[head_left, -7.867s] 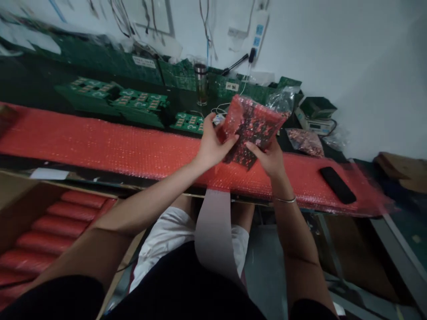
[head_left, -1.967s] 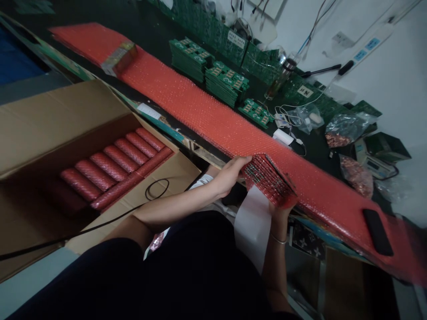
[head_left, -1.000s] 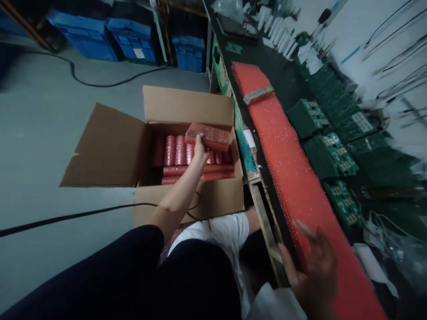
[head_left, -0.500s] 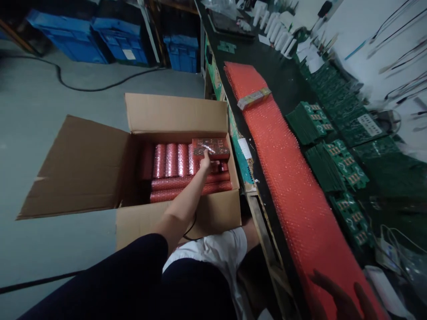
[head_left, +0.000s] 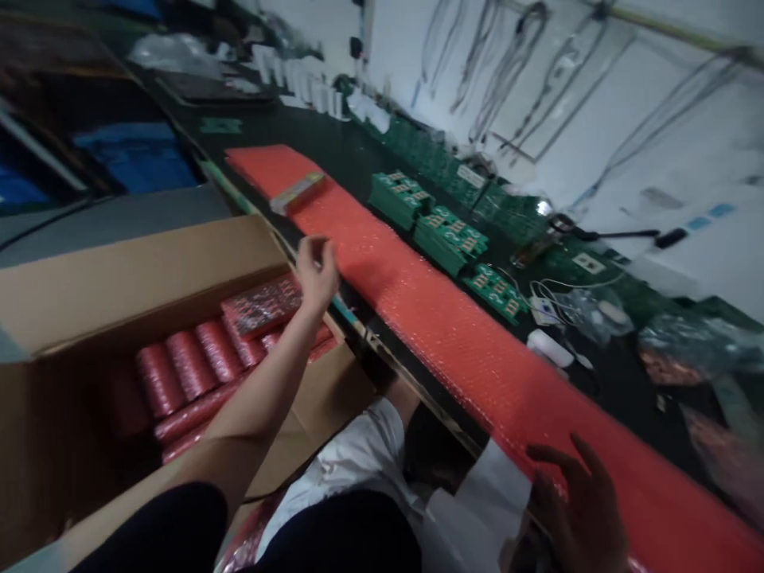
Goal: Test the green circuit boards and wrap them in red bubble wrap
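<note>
My left hand (head_left: 317,274) is raised above the bench edge, beside the long red bubble-wrap sheets (head_left: 382,270). Its fingers are loosely curved and apart, with nothing between them. Fingers spread, my right hand (head_left: 582,497) hovers over or rests on the near part of the sheets; whether it touches them I cannot tell. In the open cardboard box (head_left: 143,278) lie several red bubble-wrapped rolls (head_left: 191,362). A flat red-wrapped pack (head_left: 259,306) sits on top of them, below my left hand and partly hidden by my forearm.
A small bar-shaped block (head_left: 297,192) lies across the far part of the sheets. Stacks of green circuit boards (head_left: 442,231) stand along the dark bench. Blue crates (head_left: 134,155) are on the floor at the back left. Cables (head_left: 507,72) hang on the wall.
My left hand has let go of the flat red-wrapped pack in the box and risen right to the bench edge. The view has swung right, and my right hand shows more fully.
</note>
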Demonstrator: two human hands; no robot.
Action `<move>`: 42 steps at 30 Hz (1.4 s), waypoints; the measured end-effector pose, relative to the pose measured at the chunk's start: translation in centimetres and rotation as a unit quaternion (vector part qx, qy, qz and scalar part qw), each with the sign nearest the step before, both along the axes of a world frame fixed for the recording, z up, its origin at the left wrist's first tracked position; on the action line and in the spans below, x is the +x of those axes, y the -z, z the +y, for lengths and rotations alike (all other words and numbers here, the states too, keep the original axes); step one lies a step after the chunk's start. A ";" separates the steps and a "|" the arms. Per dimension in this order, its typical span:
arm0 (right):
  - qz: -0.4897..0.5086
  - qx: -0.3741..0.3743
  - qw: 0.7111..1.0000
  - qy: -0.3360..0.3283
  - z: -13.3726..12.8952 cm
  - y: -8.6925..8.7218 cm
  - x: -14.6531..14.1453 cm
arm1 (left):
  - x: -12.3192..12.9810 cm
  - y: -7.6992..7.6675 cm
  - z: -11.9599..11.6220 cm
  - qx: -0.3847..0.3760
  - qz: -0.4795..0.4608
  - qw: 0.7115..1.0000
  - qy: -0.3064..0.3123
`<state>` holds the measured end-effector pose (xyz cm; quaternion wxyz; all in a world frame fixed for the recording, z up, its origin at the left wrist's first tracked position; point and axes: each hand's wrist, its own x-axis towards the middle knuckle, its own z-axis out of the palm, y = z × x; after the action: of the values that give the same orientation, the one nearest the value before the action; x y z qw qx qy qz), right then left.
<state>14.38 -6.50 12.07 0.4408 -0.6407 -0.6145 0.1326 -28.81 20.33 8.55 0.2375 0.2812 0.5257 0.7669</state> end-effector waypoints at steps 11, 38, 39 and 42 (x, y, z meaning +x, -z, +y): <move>0.122 0.014 0.984 0.128 -2.7 2.2 4.5 | 27.4 -4.1 14.0 0.043 0.507 0.652 0.562; 0.144 0.050 0.984 0.095 -3.4 4.8 10.4 | 36.2 -9.0 21.9 -0.197 0.117 0.753 0.617; 0.153 0.050 0.983 0.088 -3.0 4.5 10.5 | 35.7 -10.4 21.8 -0.218 0.083 0.747 0.622; 0.186 0.048 0.979 0.070 -0.2 3.0 11.2 | 34.3 -13.1 19.2 -0.207 -0.022 0.757 0.619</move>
<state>25.57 -6.73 9.09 0.5857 -0.6245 -0.4809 0.1891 5.51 39.48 21.67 0.7246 0.4724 0.3771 0.3310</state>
